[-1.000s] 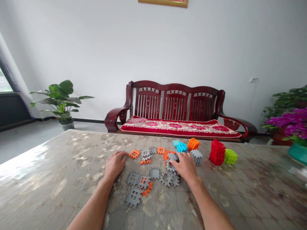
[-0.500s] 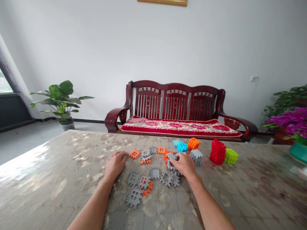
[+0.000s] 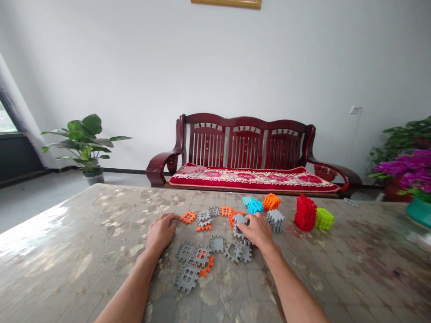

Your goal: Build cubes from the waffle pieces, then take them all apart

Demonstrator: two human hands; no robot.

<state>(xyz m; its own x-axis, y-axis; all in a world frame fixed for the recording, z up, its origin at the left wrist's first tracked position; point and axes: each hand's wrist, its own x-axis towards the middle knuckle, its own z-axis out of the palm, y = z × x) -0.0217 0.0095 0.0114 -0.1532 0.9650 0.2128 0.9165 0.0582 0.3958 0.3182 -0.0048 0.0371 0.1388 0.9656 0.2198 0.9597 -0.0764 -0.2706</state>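
My left hand (image 3: 160, 233) lies flat on the table (image 3: 67, 251), fingers stretched toward an orange tile (image 3: 188, 217). My right hand (image 3: 257, 229) is curled over a grey tile (image 3: 240, 220), fingers pinching it. Several flat grey tiles (image 3: 198, 258) and small orange pieces (image 3: 206, 268) lie scattered between and in front of my hands. Built cubes stand beyond: grey cube (image 3: 275, 220), blue cube (image 3: 255, 206), orange cube (image 3: 271, 201), red cube (image 3: 305, 213), green cube (image 3: 324, 219).
A dark wooden bench (image 3: 247, 154) with a red cushion stands behind the table. A potted plant (image 3: 84, 143) is at the left wall. Purple flowers (image 3: 406, 168) in a teal pot (image 3: 418, 213) sit at the table's right edge.
My right hand has curled its fingers tighter onto the grey tile and drawn back slightly. My left hand has stayed in place.
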